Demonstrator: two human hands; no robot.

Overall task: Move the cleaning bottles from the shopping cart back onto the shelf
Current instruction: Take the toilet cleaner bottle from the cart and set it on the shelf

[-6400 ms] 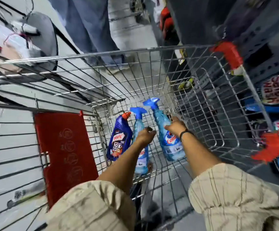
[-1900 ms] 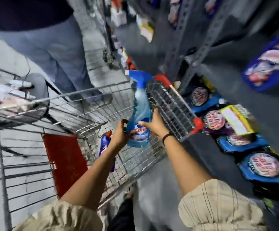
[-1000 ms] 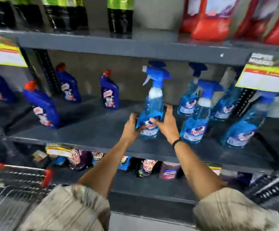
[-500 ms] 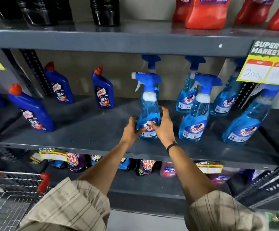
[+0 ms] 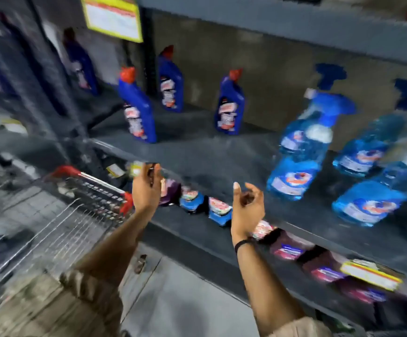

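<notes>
A light-blue spray bottle (image 5: 299,152) with a blue trigger head stands upright on the grey shelf (image 5: 212,156), at the front of several like it. Both my hands hang in the air in front of the shelf edge, holding nothing. My left hand (image 5: 146,188) is left of the bottle with fingers loosely curled. My right hand (image 5: 247,207) is nearer the bottle, fingers apart, not touching it. The wire shopping cart (image 5: 76,205) with red corner caps sits at lower left; its inside is blurred.
Dark-blue toilet-cleaner bottles (image 5: 137,108) with red caps stand on the left part of the same shelf. Pouches (image 5: 218,210) fill the lower shelf. A yellow price tag (image 5: 113,18) hangs from the shelf above. Grey floor lies below.
Both hands have let go of the spray bottle, which now stands on the shelf, and have drawn back to the left. The view has swung left toward the cart.
</notes>
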